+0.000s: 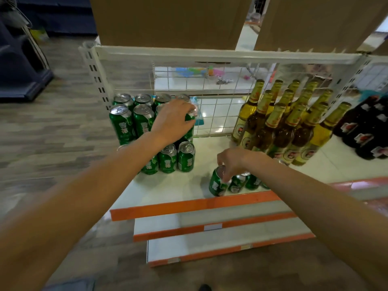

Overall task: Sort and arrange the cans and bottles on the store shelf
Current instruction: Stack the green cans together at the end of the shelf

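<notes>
Green cans (122, 122) stand stacked in two layers at the left of the white shelf (180, 185). My left hand (174, 120) grips a green can (190, 117) on the upper layer at the stack's right end. My right hand (231, 162) pinches the top of a tilted green can (217, 184) near the shelf's front edge. Beside it stand a few more loose green cans (245, 182). Yellow-capped glass bottles (289, 124) fill the right of the shelf in rows.
Dark bottles (365, 131) with red-white labels stand at the far right. A wire grid (214, 114) backs the shelf. Cardboard boxes (168, 19) sit on the shelf above. Two lower shelves with orange edge strips (197, 204) jut out below.
</notes>
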Motion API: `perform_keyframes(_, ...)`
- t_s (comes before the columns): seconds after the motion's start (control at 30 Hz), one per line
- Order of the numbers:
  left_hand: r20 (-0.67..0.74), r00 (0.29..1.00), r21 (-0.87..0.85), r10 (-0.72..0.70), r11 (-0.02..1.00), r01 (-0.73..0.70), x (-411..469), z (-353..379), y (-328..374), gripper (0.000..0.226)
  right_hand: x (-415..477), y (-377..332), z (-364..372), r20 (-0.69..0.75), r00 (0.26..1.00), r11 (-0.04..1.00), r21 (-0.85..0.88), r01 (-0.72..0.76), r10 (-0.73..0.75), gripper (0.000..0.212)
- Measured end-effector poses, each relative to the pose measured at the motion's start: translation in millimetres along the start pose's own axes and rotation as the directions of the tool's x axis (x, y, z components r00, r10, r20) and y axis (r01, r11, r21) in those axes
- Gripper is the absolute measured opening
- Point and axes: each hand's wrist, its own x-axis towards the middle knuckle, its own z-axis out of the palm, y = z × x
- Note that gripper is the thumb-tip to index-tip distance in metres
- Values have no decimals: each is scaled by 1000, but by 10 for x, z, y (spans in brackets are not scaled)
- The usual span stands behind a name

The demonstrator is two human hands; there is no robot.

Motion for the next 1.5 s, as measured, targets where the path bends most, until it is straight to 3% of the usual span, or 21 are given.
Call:
perform_keyframes(0.13, 173, 984, -82, -42, 995, 57, -347, -60, -45, 38, -117, -142, -8, -91, 995, 998, 64, -27, 32, 63)
perform_keyframes(0.27, 369, 929, -190, -33, 976, 110, -609, -189, -178, 50, -210, -379, -284, -200, 979, 996, 82, 47, -29, 61)
perform_keyframes(0.43, 440, 896, -339, -58, 913, 226, -751, -482, -296, 71, -267, -868, -982, -280, 950, 974, 134, 182, -138, 43)
perform_keyframes(0.57, 348, 921, -335, -175, 894, 296, -850, -703, -554, 68, -226, -1302, -1431, -334, 922, 950, 170, 262, -194, 44)
perform_keyframes(0.67, 242, 923, -343, -300, 863, 371, -964, -838, -760, 51, -114, -1586, -1592, -379, 898, 937, 171, 306, -224, 49)
perform_keyframes(0.83, 164, 861, -411, -481, 761, 502, -1103, -864, -1052, 47, 128, -1789, -1579, -489, 842, 929, 148, 339, -230, 60)
perform_keyframes(0.97, 136, 797, -449, -588, 681, 579, -1120, -861, -1182, 40, 269, -1736, -1409, -395, 887, 946, 110, 304, -239, 54)
perform_keyframes(1.3, 196, 781, -242, -592, 743, 624, -1063, -762, -1221, 35, 450, -1347, -1085, -309, 933, 962, 137, 236, -185, 52)
perform_keyframes(1.5, 164, 759, -241, -630, 720, 650, -1108, -780, -1187, 31, 474, -1301, -973, -295, 942, 964, 156, 215, -162, 55)
